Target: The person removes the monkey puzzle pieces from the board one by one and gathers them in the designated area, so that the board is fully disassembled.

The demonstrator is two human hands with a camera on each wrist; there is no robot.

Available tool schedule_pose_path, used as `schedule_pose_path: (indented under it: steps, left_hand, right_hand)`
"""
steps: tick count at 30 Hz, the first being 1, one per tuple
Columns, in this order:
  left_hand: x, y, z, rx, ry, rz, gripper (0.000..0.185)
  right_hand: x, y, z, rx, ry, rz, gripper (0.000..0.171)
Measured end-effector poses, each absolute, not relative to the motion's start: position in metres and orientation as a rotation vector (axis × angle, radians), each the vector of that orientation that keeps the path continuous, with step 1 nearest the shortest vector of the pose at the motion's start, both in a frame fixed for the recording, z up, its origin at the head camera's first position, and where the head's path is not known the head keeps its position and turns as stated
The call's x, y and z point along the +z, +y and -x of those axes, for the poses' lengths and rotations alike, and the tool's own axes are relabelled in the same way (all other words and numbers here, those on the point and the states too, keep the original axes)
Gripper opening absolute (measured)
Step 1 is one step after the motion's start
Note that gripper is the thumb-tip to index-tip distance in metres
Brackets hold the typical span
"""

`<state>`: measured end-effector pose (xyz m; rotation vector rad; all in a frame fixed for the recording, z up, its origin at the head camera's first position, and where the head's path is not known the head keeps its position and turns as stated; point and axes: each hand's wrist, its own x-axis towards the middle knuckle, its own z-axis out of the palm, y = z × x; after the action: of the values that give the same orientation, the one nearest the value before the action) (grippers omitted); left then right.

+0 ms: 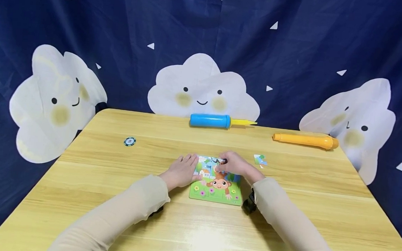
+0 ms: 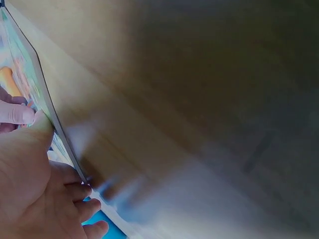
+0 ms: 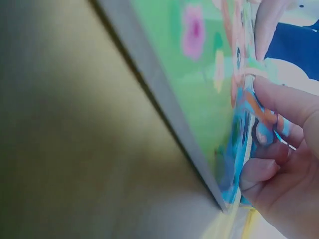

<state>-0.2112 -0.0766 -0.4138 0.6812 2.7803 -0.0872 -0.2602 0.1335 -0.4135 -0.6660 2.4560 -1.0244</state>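
My left hand (image 1: pixel 183 171) lies flat with fingers straight, pressing the left edge of the square green monkey-picture jigsaw board (image 1: pixel 216 189), which sits near the middle of the pale wooden surface (image 1: pixel 112 197). My right hand (image 1: pixel 234 165) has fingers curled, pinching a small jigsaw piece (image 3: pixel 259 130) at the board's far edge. A loose jigsaw piece (image 1: pixel 260 159) lies just right of it; a blue pump (image 1: pixel 211 120) and an orange tube (image 1: pixel 305 140) lie along the far edge.
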Motion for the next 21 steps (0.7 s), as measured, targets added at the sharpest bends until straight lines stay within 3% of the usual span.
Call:
schedule_pose_path:
  steps: [9, 21]
  left_hand:
    - [-0.4099, -0.0764, 0.2087, -0.063, 2.788, -0.685, 0.075]
    - [-0.4096, -0.0756, 0.2069, -0.072, 2.787, -0.689, 0.074]
  right_hand:
    - [-0.4117, 0.1415, 0.2589, -1.021, 2.364, 0.738, 0.016]
    - [-0.4116, 0.1426, 0.2536, -1.066, 2.351, 0.704, 0.024]
